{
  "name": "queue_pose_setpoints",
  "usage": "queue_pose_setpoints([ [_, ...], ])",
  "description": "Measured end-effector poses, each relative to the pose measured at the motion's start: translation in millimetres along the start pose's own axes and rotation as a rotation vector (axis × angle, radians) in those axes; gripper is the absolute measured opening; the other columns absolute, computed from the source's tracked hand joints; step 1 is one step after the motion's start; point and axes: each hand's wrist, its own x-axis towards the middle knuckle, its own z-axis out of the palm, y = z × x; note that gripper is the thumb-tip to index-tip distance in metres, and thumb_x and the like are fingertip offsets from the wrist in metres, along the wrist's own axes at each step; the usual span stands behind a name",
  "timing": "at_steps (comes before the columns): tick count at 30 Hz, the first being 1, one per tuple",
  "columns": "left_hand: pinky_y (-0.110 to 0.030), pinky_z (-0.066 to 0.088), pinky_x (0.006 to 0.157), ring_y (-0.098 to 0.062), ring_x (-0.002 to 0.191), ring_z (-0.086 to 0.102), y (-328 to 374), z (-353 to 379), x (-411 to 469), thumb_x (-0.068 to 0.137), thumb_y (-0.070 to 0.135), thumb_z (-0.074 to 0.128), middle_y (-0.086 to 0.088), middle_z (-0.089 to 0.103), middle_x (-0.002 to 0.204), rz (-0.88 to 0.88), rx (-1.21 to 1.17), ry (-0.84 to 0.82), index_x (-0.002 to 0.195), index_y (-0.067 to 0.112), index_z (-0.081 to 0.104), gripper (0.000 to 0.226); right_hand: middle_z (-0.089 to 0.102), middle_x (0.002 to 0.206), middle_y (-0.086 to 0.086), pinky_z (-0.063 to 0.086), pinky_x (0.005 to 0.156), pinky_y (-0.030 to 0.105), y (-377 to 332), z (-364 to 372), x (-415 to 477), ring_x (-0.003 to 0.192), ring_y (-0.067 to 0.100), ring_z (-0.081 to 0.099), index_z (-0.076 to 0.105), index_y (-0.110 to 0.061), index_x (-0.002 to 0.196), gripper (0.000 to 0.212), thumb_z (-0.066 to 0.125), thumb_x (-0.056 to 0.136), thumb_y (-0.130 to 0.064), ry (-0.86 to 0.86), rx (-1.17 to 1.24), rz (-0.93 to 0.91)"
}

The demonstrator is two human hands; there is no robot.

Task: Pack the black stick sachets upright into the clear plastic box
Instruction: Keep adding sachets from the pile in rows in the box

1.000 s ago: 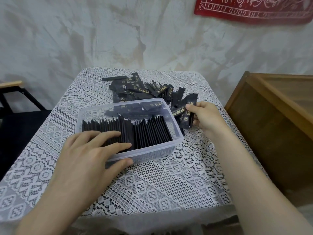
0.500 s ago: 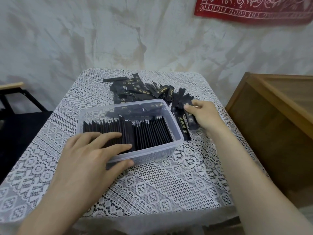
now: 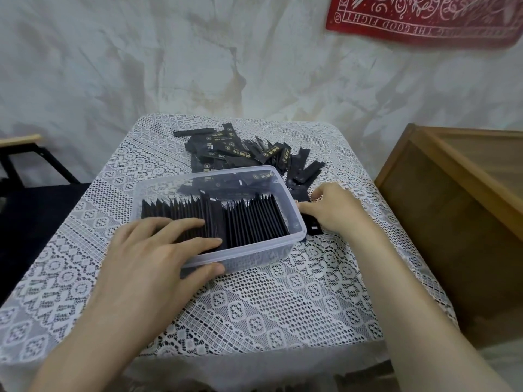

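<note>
A clear plastic box stands mid-table, holding a dense row of upright black stick sachets, with a few lying flat at its far end. My left hand rests over the box's near-left corner, fingers flat on the sachet tops and thumb against the front wall. My right hand lies just right of the box, gripping a few black sachets low against the cloth. A loose pile of sachets is spread behind the box.
A white lace cloth covers the small table. A wooden cabinet stands close on the right. A dark chair sits to the left. The wall behind carries a red banner.
My right hand has drawn the sachets from the pile's edge toward me, down beside the box's right wall. My left hand has stayed on the box.
</note>
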Motion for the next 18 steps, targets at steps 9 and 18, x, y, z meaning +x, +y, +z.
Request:
queue_pose_setpoints([
  [9, -0.043, 0.037, 0.095, -0.022, 0.110, 0.059, 0, 1, 1, 0.082, 0.077, 0.038, 0.019, 0.065, 0.128, -0.005, -0.016, 0.012, 0.113, 0.049, 0.072, 0.053, 0.040, 0.059, 0.002, 0.032, 0.061, 0.033, 8, 5, 10, 0.058, 0.021, 0.039, 0.044, -0.019, 0.069, 0.038, 0.072, 0.091, -0.028, -0.070, 0.236, 0.017],
  [18, -0.043, 0.037, 0.095, -0.022, 0.110, 0.059, 0, 1, 0, 0.083, 0.077, 0.037, 0.019, 0.064, 0.128, -0.001, -0.016, 0.007, 0.114, 0.049, 0.071, 0.054, 0.056, 0.060, 0.001, 0.045, 0.061, 0.036, 9, 3, 13, 0.060, 0.027, 0.054, 0.049, -0.017, 0.064, 0.039, 0.069, 0.095, -0.030, 0.044, 0.315, -0.014],
])
